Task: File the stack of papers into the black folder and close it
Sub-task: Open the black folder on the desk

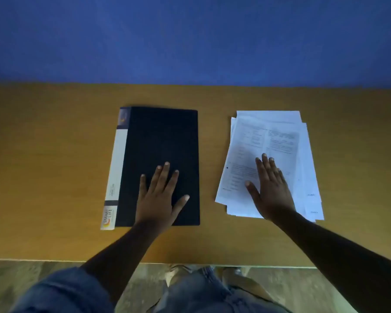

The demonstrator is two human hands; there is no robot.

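Observation:
A black folder (pixel 163 136) lies closed and flat on the wooden table, its white labelled spine along the left side. My left hand (pixel 159 197) rests palm down on the folder's near half, fingers spread, holding nothing. To the right, a loose, slightly fanned stack of printed white papers (pixel 269 136) lies on the table, a gap apart from the folder. My right hand (pixel 271 188) lies flat on the stack's near half, fingers apart, gripping nothing.
The wooden table (pixel 54 166) extends to both sides of the folder and papers. Its near edge runs across the bottom of the view, with my legs and shoes below it. A blue wall (pixel 190 37) stands behind the table's far edge.

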